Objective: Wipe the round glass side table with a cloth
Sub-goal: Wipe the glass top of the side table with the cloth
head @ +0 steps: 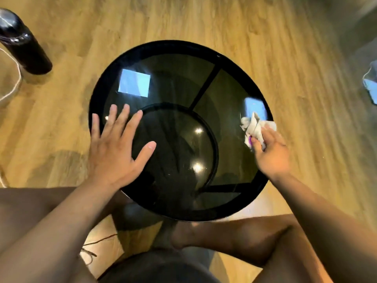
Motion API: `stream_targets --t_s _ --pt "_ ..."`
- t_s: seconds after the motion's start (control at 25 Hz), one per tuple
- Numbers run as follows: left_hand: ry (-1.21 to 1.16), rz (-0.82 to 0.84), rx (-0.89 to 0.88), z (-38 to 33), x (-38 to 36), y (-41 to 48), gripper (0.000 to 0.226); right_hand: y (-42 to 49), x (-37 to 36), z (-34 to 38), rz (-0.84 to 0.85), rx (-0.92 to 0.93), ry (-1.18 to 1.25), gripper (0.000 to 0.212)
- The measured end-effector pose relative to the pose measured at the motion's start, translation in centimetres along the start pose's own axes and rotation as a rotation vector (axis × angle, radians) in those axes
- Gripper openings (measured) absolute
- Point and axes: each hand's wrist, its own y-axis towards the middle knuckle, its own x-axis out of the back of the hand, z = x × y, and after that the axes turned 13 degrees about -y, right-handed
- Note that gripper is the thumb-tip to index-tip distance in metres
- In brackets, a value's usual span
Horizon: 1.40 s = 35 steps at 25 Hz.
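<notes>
Wiping the far right edge of the round glass table (173, 78) right now, with the right hand (271, 152) pressing a crumpled whitish cloth (256, 127) down against the dark rim. Grip there looks like fingers curled over and pinching the cloth, with a little flash of purple peeking out under the thumb (can't tell if that's part of the cloth or something else). Left hand (116, 144) flat on the glass on the opposite side, fingers spread wide, holding nothing, probably just bracing the table.

Key bit for what comes next: nearly all the unwiped-looking glass lies to the left of and away from the cloth, so the sweep pretty much has to travel leftward across the top, toward the spread hand. Cloth sits right at the rim, partly hanging over it, so no more room to go right. Right hand obviously the nearer one; left is well apart from the cloth, with the whole middle of the glass between them.

Guessing the left hand needs to lift or shift once the cloth gets over there, otherwise palm prints stay. Glass is tinted and super reflective, with window glare and ceiling light spots showing, so hard to judge smears. Black bottle (22, 41) standing on the wood floor (285, 48), well clear.
</notes>
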Motion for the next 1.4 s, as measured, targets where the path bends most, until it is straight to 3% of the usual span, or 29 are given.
stream_targets --t_s 0.08,0.2,0.36,0.44,0.48,0.56,0.72,0.84,0.92,1.12,1.24,1.32,1.4 --pt "-0.004 -0.007 -0.012 0.2 0.0 -0.1 0.075 -5.6 0.2 2.4 -0.023 -0.069 0.030 0.043" --pt "-0.033 -0.015 -0.032 0.3 -0.2 -0.2 0.073 -13.4 1.1 9.0 -0.054 0.049 0.046 0.044" --pt "-0.127 -0.040 -0.053 0.5 -0.1 -0.2 0.071 -20.0 1.1 19.0 -0.049 0.498 0.077 0.048" --pt "-0.169 -0.053 -0.063 0.6 -0.2 -0.2 0.069 -18.1 1.5 18.7 -0.031 0.757 0.083 0.048" --pt "-0.181 -0.061 -0.065 0.6 -0.3 -0.2 0.069 -16.5 1.8 17.0 0.003 0.791 0.085 0.048" --pt "-0.182 -0.075 -0.066 0.6 -0.3 -0.3 0.068 -12.8 1.9 10.9 0.032 0.670 0.054 0.046" --pt "-0.161 -0.076 -0.062 0.8 -0.4 -0.3 0.068 -4.1 2.0 -0.4 0.040 0.119 0.008 0.035" --pt "-0.152 -0.085 -0.046 0.9 -0.4 -0.2 0.068 -2.6 1.5 1.1 0.045 -0.150 -0.019 0.032" --pt "-0.155 -0.100 -0.027 0.8 -0.6 -0.1 0.068 -5.1 1.5 5.8 -0.005 -0.102 -0.030 0.040" --pt "-0.471 -0.218 -0.036 0.5 -0.2 -0.2 0.060 -15.2 1.5 21.4 -0.060 0.448 0.114 0.046" --pt "-0.570 -0.221 -0.031 0.6 0.2 -0.4 0.058 -14.6 1.2 22.5 -0.074 0.700 0.085 0.038" --pt "-0.431 -0.167 -0.065 0.6 0.1 -0.6 0.059 -11.5 1.2 18.8 -0.091 0.661 0.082 0.036" --pt "-0.305 -0.130 -0.090 0.7 -0.2 -0.5 0.058 -7.4 1.0 13.4 -0.101 0.448 0.064 0.032"
